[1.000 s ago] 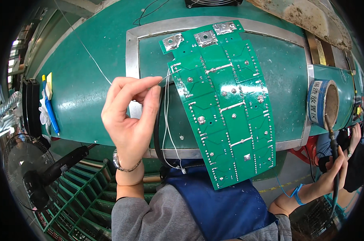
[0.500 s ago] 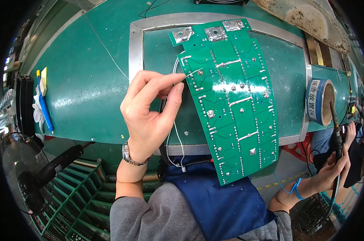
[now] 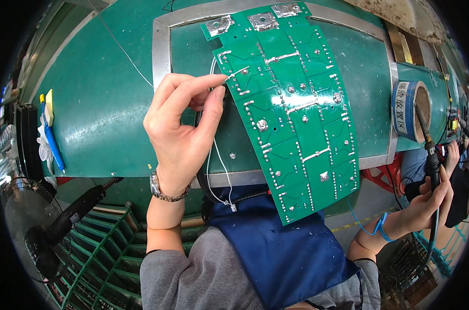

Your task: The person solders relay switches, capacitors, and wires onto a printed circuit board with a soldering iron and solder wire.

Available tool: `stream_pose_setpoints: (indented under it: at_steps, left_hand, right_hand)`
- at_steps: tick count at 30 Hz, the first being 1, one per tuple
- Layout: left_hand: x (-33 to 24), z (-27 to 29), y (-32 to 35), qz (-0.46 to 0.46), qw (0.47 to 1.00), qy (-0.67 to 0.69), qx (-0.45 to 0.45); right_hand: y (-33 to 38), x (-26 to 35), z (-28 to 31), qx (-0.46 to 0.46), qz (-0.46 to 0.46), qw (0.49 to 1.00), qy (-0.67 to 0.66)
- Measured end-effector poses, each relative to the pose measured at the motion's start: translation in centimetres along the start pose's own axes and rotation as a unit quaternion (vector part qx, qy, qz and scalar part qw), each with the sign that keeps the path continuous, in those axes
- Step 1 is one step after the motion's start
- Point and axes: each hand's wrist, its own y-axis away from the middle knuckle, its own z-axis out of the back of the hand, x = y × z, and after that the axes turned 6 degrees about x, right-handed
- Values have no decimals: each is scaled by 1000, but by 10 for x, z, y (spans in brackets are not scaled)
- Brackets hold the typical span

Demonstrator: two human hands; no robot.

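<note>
In the left hand's [image 3: 180, 126] fingertip pinch, silvery wire [image 3: 238, 73] is held; in the right hand [image 3: 425, 208], a black-handled iron [image 3: 432, 166]. The green circuit board [image 3: 299, 132] is solder-dotted.

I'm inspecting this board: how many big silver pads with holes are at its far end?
3 on the green board: left pad, middle pad and right pad, along its far edge. Its underside is hidden.
</note>
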Motion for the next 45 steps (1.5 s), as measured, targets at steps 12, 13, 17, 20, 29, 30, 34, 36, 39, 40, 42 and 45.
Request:
stream_pose_setpoints:
  at_steps: [12,13,17,20,29,30,34,36,39,40,42,45]
  left_hand:
    - [2,-3,4,-10,1000,-5,-15]
    - [1,-3,4,-7,1000,-3,-18]
    - [4,-5,3,-11,1000,-11,-13]
    - [7,-5,2,-24,999,-10,-22]
    - [11,-8,5,-27,999,3,-21]
    - [11,-8,5,-26,999,1,-22]
    - [9,-9,6,-17,1000,10,-22]
    - [10,-10,6,-21,999,9,-24]
    - [12,-10,7,-27,999,12,-23]
    - [14,-10,7,-27,999,12,-22]
    - [15,-9,6,-29,999,17,-25]
    - [12,-9,7,-31,999,6,-33]
  right_hand:
    - [11,1,-1,11,7,999,-29]
    - [12,1,0,12,7,999,-37]
    - [12,2,-1,19,18,999,-34]
    - [12,4,-2,16,13,999,-43]
    - [22,8,-1,18,8,998,-60]
    - [24,7,0,17,7,998,-60]
    - [29,6,6,23,16,998,-64]
    - [31,7,7,19,11,998,-57]
    - [33,5,9,16,14,998,-59]
    - [33,4,10,19,18,998,-60]
    - [35,3,15,22,19,998,-60]
    - [36,2,17,31,6,997,-76]
